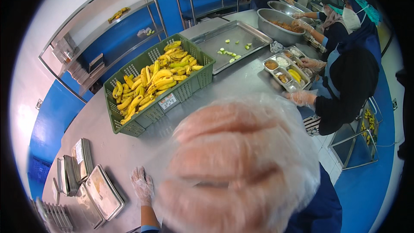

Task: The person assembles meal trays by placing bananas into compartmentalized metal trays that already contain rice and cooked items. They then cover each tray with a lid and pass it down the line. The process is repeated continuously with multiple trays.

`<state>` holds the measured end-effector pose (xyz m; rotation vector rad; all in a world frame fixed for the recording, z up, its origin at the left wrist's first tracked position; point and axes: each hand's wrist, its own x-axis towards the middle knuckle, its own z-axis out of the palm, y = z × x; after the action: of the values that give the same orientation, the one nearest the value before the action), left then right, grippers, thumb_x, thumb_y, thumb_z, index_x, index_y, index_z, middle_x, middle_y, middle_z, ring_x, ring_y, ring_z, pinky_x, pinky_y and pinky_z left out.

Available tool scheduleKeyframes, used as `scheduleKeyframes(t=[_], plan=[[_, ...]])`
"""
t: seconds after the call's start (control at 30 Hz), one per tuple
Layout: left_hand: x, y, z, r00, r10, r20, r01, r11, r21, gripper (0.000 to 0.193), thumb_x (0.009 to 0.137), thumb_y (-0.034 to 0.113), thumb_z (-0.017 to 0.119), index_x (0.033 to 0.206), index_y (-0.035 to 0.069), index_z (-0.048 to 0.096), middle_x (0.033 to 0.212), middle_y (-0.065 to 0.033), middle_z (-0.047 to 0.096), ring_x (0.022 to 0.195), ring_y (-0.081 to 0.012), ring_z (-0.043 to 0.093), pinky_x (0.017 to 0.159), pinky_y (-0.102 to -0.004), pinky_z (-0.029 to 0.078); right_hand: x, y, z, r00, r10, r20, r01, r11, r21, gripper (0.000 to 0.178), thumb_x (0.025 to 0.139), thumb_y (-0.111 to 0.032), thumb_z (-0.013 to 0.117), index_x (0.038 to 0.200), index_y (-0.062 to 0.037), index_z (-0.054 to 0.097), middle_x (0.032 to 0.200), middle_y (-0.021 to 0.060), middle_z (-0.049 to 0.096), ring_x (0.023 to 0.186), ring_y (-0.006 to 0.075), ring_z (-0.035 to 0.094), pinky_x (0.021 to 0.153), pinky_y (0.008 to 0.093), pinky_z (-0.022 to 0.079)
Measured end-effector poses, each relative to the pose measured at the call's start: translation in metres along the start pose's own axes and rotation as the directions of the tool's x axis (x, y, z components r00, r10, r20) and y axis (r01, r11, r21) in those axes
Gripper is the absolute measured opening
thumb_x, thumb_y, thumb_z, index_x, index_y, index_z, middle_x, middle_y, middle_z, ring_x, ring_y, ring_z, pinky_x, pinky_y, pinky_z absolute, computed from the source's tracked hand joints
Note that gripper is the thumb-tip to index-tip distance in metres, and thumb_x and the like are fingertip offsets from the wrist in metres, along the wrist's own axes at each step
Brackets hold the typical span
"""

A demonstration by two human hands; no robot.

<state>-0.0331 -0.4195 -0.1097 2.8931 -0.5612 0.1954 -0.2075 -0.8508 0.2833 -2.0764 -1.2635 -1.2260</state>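
My right hand [233,164], in a clear plastic glove, is raised very close to the camera and fills the lower middle of the view. Its fingers look bent and lie against each other, blurred, with no object visible in them. Lower left, my left hand [142,184], gloved the same way, rests on the steel table [142,153] with its fingers apart and holds nothing. Beyond both hands stands a green perforated crate [148,123] heaped with yellow bananas [161,77]. Left of my left hand lie flat metal trays [103,192].
Stacked metal lids [71,170] stand at the left. A large tray [233,39] holds green-and-white cut pieces. On the right, a co-worker's gloved hands hold a filled compartment tray [289,69]; other people work at a big bowl [280,26]. Shelving [116,13] lines the wall.
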Motion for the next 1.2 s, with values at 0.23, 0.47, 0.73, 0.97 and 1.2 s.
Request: scheduleKeyframes(t=[0.23,0.47,0.73,0.97,1.2], plan=[[0.003,-0.002,0.005,1.000,-0.026,0.007,0.026,1.000,0.007,0.058,0.095,0.025,0.064,0.151,0.014,0.058,0.160,-0.0204,0.050,0.148,-0.0400,0.044,0.128,-0.0539,0.028,0.004,-0.001,0.007,0.999,0.025,0.025,-0.027,0.994,0.103,0.035,0.098,-0.021,0.070,0.131,-0.0070,0.069,0.121,0.0132,0.073,0.108,0.0236,0.072,0.090,0.0376,0.058],[-0.001,-0.014,0.014,0.999,0.029,-0.046,-0.024,0.995,0.099,0.058,0.099,0.025,0.065,0.154,0.013,0.054,0.159,-0.0175,0.051,0.149,-0.0367,0.046,0.128,-0.0491,0.030,-0.034,0.058,0.016,0.862,0.503,-0.062,-0.506,0.849,-0.154,0.041,0.100,-0.023,0.069,0.137,-0.0057,0.068,0.127,0.0155,0.073,0.110,0.0208,0.072,0.094,0.0335,0.057],[0.009,0.031,-0.020,0.949,-0.237,-0.208,0.108,0.864,-0.491,0.053,0.100,0.014,0.068,0.149,0.000,0.056,0.147,-0.0228,0.061,0.134,-0.0394,0.060,0.117,-0.0441,0.046,-0.370,0.243,0.141,0.261,0.958,0.115,-0.709,0.271,-0.651,0.048,0.098,-0.036,0.070,0.136,-0.0068,0.068,0.128,0.0144,0.074,0.120,0.0255,0.068,0.101,0.0398,0.054],[-0.046,0.081,-0.044,0.981,0.162,-0.104,-0.188,0.921,-0.342,0.052,0.101,0.027,0.067,0.146,0.001,0.058,0.145,-0.0240,0.061,0.136,-0.0424,0.056,0.117,-0.0520,0.041,-0.437,0.182,0.207,-0.033,0.971,0.235,-0.470,0.193,-0.861,0.032,0.101,-0.029,0.056,0.122,-0.0058,0.064,0.124,0.0223,0.072,0.114,0.0452,0.069,0.091,0.0546,0.057],[-0.055,0.041,-0.033,0.993,0.115,-0.005,-0.111,0.945,-0.307,0.054,0.098,0.028,0.068,0.145,0.003,0.058,0.135,-0.0241,0.064,0.126,-0.0436,0.060,0.108,-0.0505,0.047,-0.305,0.071,0.246,-0.123,0.977,0.172,-0.857,-0.017,-0.515,0.033,0.097,-0.028,0.064,0.117,-0.0029,0.060,0.110,0.0321,0.070,0.103,0.0522,0.068,0.088,0.0581,0.055]])
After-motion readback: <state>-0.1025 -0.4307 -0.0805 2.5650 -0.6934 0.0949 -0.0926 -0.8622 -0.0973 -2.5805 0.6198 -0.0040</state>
